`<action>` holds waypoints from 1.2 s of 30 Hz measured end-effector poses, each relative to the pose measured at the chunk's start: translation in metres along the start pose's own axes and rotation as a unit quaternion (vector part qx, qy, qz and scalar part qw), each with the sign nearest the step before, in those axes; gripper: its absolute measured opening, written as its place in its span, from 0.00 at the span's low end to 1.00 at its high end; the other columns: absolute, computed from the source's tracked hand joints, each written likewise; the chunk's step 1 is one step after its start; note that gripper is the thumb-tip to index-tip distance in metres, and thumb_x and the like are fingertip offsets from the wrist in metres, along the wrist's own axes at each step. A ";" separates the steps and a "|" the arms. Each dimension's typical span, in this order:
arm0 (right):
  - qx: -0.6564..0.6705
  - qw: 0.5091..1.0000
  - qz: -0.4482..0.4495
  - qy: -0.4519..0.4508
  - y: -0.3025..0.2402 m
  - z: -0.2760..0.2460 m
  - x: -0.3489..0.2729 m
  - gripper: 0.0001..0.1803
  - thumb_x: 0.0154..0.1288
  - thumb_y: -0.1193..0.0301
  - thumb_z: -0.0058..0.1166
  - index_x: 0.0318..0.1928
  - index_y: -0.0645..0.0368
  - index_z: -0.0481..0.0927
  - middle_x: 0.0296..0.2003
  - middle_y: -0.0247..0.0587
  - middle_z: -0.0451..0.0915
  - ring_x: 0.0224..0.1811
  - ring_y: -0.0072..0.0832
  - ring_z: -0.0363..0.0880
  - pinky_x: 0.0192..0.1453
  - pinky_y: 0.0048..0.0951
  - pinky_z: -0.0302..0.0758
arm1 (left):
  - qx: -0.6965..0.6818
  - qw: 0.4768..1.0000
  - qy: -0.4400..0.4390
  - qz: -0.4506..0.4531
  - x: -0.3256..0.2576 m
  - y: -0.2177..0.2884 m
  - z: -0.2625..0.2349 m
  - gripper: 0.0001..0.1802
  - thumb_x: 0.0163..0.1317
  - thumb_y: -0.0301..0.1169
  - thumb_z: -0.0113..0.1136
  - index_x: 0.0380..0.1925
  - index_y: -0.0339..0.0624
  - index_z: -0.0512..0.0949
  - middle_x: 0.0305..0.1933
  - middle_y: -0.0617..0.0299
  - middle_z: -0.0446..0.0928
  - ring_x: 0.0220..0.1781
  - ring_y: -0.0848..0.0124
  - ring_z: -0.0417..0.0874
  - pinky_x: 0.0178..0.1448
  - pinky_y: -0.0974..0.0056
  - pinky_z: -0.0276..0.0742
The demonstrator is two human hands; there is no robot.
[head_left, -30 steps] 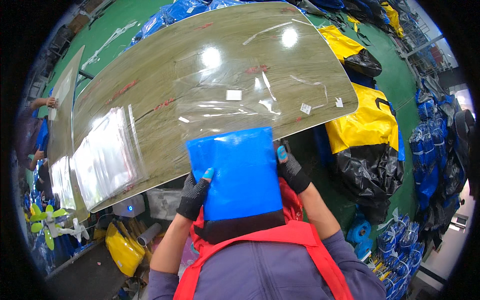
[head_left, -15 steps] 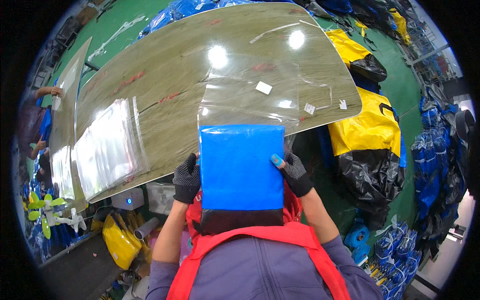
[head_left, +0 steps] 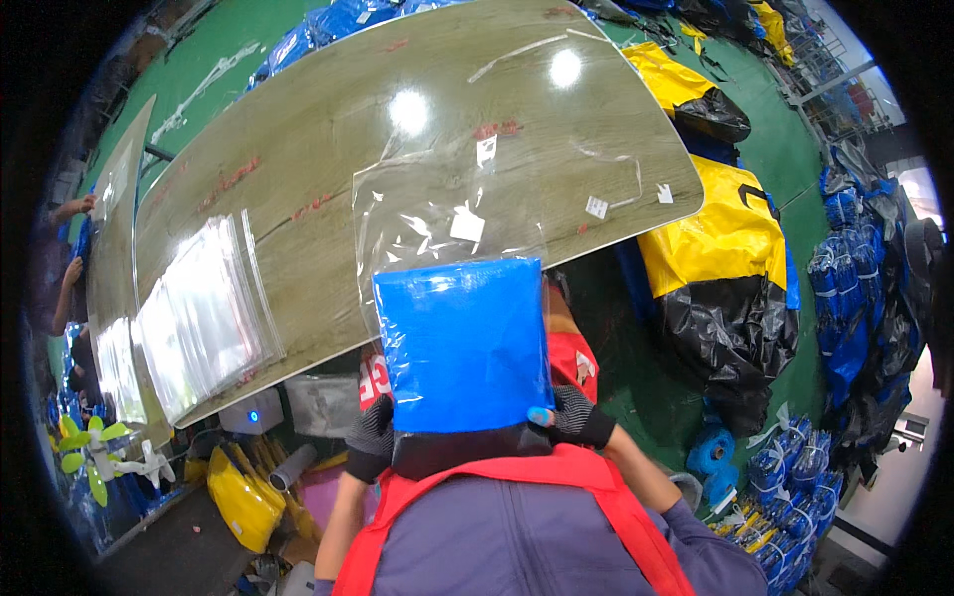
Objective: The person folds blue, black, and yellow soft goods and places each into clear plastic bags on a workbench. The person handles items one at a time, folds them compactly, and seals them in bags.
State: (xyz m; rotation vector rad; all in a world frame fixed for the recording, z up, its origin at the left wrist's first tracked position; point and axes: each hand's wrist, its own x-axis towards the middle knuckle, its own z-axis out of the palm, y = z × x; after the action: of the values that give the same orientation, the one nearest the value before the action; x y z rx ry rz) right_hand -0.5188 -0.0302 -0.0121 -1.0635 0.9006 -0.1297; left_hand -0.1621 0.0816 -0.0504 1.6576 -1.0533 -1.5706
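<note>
At the counter's (head_left: 328, 149) near edge, the right hand (head_left: 579, 417) pinches the blue-and-black bundle (head_left: 462, 348); the left hand's (head_left: 371, 432) hold is unclear. Uneven pulling could tear the clear bag (head_left: 407, 209).

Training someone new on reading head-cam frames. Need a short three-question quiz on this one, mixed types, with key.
1. Multiple choice: where is the right hand on the blue folded piece?
A) middle of its far edge
B) its right side, toward the person
C) its far left corner

2. True or false: the pile of clear plastic sleeves lies on the tabletop, left of the blue folded piece.

3. Fill in: the band along the near end of the blue folded piece is coloured ____.

Key: 1. B; 2. true; 3. black
</note>
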 end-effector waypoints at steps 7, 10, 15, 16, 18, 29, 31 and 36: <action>0.070 0.986 -0.115 0.101 -0.047 -0.028 0.060 0.45 0.54 0.47 0.65 0.64 0.63 0.66 0.56 0.49 0.75 0.56 0.36 0.75 0.61 0.38 0.72 | -0.199 0.976 -0.041 0.076 0.061 0.073 -0.025 0.31 0.65 0.35 0.60 0.66 0.39 0.62 0.59 0.53 0.73 0.57 0.68 0.76 0.63 0.61 0.71; 0.119 0.981 -0.154 0.029 -0.023 0.015 0.051 0.55 0.48 0.50 0.71 0.69 0.62 0.56 0.62 0.50 0.69 0.61 0.38 0.71 0.66 0.39 0.67 | -0.144 0.989 -0.014 0.028 0.054 0.077 0.003 0.44 0.55 0.43 0.70 0.68 0.40 0.58 0.58 0.51 0.74 0.56 0.61 0.76 0.62 0.58 0.72; 0.057 0.997 -0.053 0.002 -0.002 0.027 -0.002 0.58 0.49 0.53 0.72 0.71 0.63 0.50 0.66 0.49 0.64 0.67 0.36 0.64 0.69 0.37 0.64 | 0.016 0.996 -0.081 0.038 0.004 0.054 0.028 0.42 0.49 0.44 0.75 0.61 0.40 0.66 0.56 0.52 0.75 0.56 0.61 0.77 0.60 0.58 0.73; 0.054 0.994 -0.096 0.010 -0.006 0.020 -0.003 0.56 0.50 0.54 0.71 0.71 0.64 0.52 0.65 0.50 0.65 0.67 0.36 0.65 0.69 0.37 0.65 | 0.060 0.995 -0.078 -0.023 -0.001 0.050 0.030 0.42 0.49 0.44 0.75 0.61 0.40 0.67 0.56 0.53 0.75 0.57 0.61 0.76 0.61 0.57 0.73; 0.001 0.993 -0.119 -0.002 -0.022 0.001 0.006 0.53 0.51 0.54 0.70 0.70 0.64 0.54 0.64 0.50 0.66 0.66 0.36 0.66 0.68 0.37 0.66 | -0.039 0.996 -0.071 -0.044 -0.003 0.044 0.031 0.43 0.48 0.45 0.75 0.61 0.40 0.67 0.57 0.53 0.75 0.59 0.61 0.75 0.61 0.57 0.72; 0.169 0.984 -0.058 0.017 -0.080 0.004 0.032 0.50 0.52 0.52 0.69 0.68 0.64 0.60 0.64 0.49 0.68 0.66 0.37 0.65 0.71 0.38 0.60 | -0.157 0.985 -0.074 -0.022 0.040 0.075 0.008 0.46 0.55 0.45 0.70 0.67 0.39 0.59 0.63 0.54 0.69 0.61 0.62 0.71 0.66 0.56 0.68; 0.159 0.985 -0.046 0.042 -0.084 0.003 0.034 0.51 0.52 0.52 0.70 0.69 0.64 0.59 0.64 0.49 0.68 0.66 0.37 0.65 0.71 0.39 0.61 | -0.066 0.995 -0.072 -0.005 0.043 0.076 0.008 0.41 0.58 0.46 0.67 0.66 0.39 0.61 0.62 0.54 0.70 0.62 0.63 0.71 0.65 0.57 0.68; 0.149 0.983 -0.105 0.020 -0.072 0.009 0.044 0.48 0.53 0.51 0.69 0.66 0.65 0.63 0.59 0.50 0.73 0.62 0.38 0.71 0.67 0.40 0.67 | -0.250 0.967 0.038 0.014 0.046 0.066 0.005 0.33 0.62 0.42 0.62 0.62 0.39 0.65 0.59 0.54 0.72 0.56 0.64 0.76 0.60 0.59 0.74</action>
State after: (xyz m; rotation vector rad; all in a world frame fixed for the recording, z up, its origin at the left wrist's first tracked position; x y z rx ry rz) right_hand -0.4615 -0.0822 0.0215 -0.8749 0.7751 -0.4490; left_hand -0.1769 0.0100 -0.0169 1.3330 -0.5713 -1.5775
